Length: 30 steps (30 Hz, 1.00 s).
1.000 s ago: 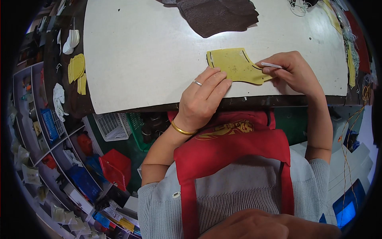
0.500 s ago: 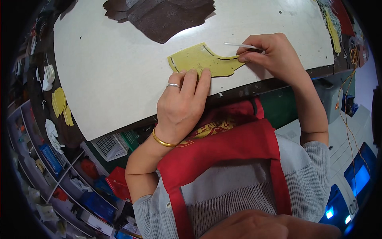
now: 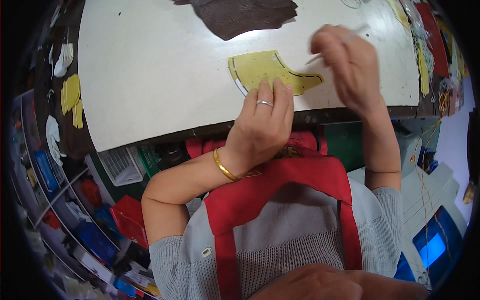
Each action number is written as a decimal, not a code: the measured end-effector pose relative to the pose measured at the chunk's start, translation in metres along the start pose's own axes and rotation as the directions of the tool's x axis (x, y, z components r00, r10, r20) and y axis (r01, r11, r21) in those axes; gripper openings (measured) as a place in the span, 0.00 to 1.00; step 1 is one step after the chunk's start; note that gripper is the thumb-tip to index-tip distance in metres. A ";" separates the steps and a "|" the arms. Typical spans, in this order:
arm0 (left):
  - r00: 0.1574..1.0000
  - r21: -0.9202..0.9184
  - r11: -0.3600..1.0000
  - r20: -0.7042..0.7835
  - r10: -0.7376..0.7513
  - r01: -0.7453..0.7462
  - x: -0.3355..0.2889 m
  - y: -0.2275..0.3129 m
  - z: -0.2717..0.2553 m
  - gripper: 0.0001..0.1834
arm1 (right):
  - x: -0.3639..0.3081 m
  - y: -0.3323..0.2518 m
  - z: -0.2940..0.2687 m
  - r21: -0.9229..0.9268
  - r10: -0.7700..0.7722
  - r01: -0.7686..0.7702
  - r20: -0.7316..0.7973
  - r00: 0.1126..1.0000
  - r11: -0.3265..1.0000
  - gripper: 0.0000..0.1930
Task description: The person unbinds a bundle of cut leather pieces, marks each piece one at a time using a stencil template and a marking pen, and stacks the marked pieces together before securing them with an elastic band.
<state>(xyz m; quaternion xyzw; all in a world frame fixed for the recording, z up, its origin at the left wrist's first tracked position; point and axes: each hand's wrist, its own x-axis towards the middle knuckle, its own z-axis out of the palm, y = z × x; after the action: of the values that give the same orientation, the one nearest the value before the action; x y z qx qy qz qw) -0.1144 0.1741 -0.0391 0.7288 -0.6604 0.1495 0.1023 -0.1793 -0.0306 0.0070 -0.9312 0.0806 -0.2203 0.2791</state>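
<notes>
A yellow curved pattern piece (image 3: 260,70) lies flat on the white table (image 3: 150,75) near its front edge. My left hand (image 3: 262,127), with a ring and a gold bangle, presses its fingertips on the near edge of the piece. My right hand (image 3: 350,65) is raised just right of the piece and grips a thin silver pen (image 3: 336,44), blurred, its tip pointing toward the piece's narrow right end.
A dark brown leather piece (image 3: 240,15) lies at the table's far side. More yellow and red pieces (image 3: 425,45) sit along the right edge. Yellow and white cut-outs (image 3: 70,95) lie left of the table. Shelves and bins with coloured items fill the lower left.
My right hand has lifted the pen off the yellow piece and moved up and right. My left hand stays pressing on the piece; the view has shifted.
</notes>
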 end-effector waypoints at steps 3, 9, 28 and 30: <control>0.998 -0.020 0.999 -0.046 -0.036 0.035 -0.004 0.005 0.006 0.23 | 0.018 -0.014 0.033 0.230 -0.085 0.009 0.323 0.943 0.973 0.14; 0.996 -0.139 0.989 -0.064 -0.062 0.052 -0.010 0.011 0.005 0.25 | 0.038 -0.035 0.048 0.070 -0.272 0.283 0.562 0.781 0.957 0.07; 0.996 0.017 0.996 0.011 -0.084 0.084 0.007 0.012 0.003 0.22 | 0.002 0.015 0.030 -0.003 -0.001 0.001 0.118 0.993 1.000 0.14; 0.993 0.011 0.995 0.061 -0.102 0.101 0.006 0.011 0.005 0.22 | -0.008 0.007 0.023 -0.017 0.008 -0.006 0.125 0.992 1.000 0.12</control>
<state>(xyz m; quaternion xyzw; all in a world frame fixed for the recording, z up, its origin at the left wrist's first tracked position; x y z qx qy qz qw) -0.1243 0.1656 -0.0417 0.7661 -0.6248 0.1241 0.0863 -0.1762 -0.0226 -0.0172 -0.9452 0.0683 -0.1597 0.2765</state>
